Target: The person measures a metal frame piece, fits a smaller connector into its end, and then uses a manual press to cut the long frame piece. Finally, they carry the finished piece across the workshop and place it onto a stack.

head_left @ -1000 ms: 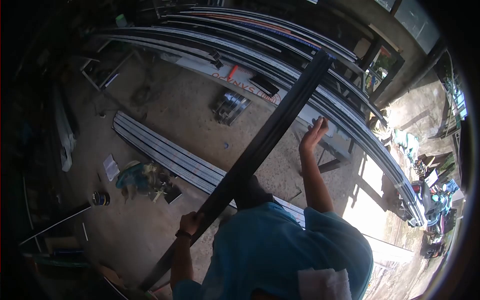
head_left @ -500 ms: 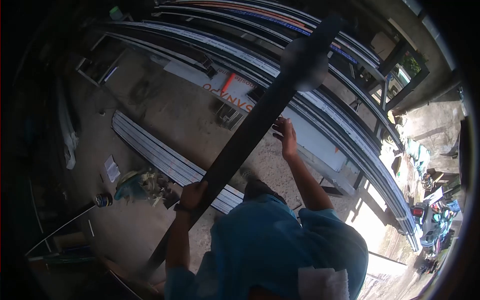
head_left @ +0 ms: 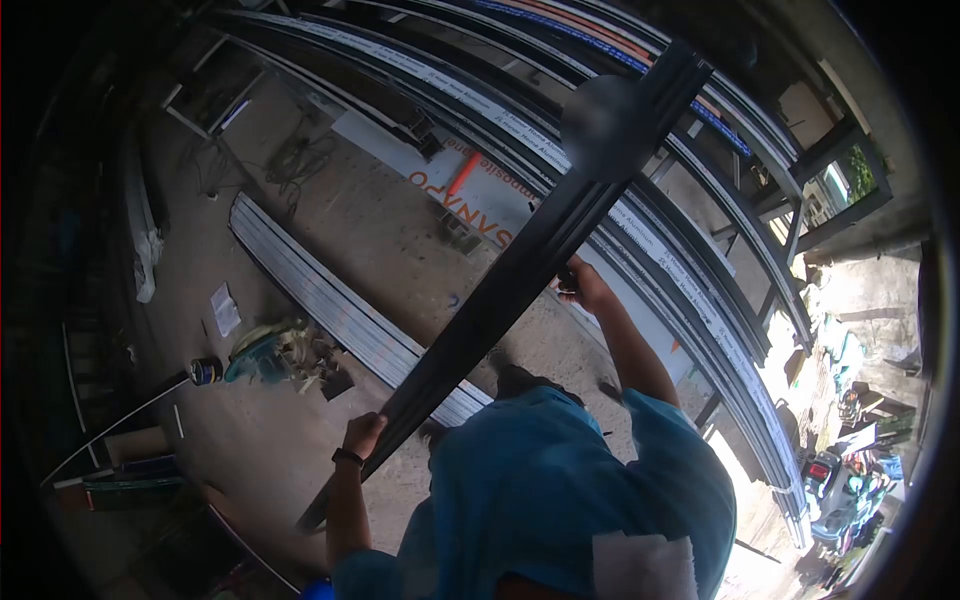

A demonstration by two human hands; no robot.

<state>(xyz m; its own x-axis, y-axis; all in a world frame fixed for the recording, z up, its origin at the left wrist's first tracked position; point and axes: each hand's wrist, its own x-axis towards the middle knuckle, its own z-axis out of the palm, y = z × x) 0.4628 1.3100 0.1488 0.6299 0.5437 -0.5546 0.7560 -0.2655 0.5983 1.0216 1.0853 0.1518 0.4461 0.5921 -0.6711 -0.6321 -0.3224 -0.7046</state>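
A long black metal profile (head_left: 510,265) with grooves runs diagonally across the view, from the lower left to the upper right. My left hand (head_left: 364,434), with a dark band at the wrist, grips its lower part. Farther up, my right hand (head_left: 586,285) is at the profile's right edge, fingers curled in against it and partly hidden. A round blurred smudge covers part of the profile's upper end.
Long wrapped profiles (head_left: 470,105) lie on racks across the top and right. A bundle of pale strips (head_left: 330,305) rests on the floor. To its left are a paper sheet (head_left: 225,310), a can (head_left: 206,371) and a scrap heap (head_left: 285,355). A printed panel (head_left: 385,150) lies beyond.
My right hand, earlier with fingers spread beside the profile, has closed at its edge. My left hand has shifted slightly down and left, and the profile looks turned, showing its grooves.
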